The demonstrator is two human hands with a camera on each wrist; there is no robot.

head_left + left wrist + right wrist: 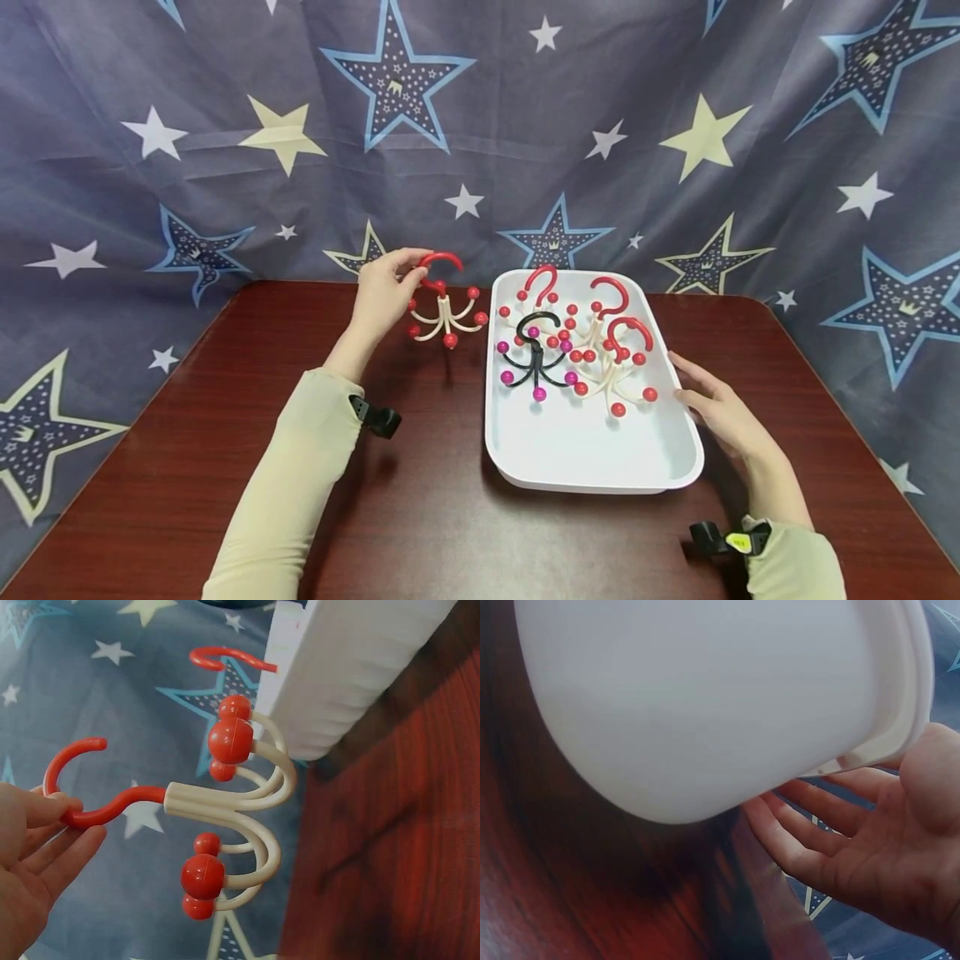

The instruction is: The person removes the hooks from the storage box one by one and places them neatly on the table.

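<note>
My left hand [386,292] pinches the red curved top of a cream multi-arm hook hanger [444,312] with red ball tips. It hangs upright above the table, left of a white tray [592,462]. In the left wrist view, thumb and fingers hold the hanger's bend, its cream arms [202,799] pointing away from the hand. My right hand [723,412] rests against the tray's right side, fingers fairly straight; in the right wrist view the fingers [802,847] lie along its outer wall. Inside lie a black hanger [536,362] with magenta balls and 3 red-and-cream hangers [613,371].
The dark reddish-brown wooden table [225,400] extends around the tray on both sides. Behind it hangs a grey-blue cloth [480,167] with a star print. The front part of the tray floor is bare. A black strap device [378,417] sits on each wrist.
</note>
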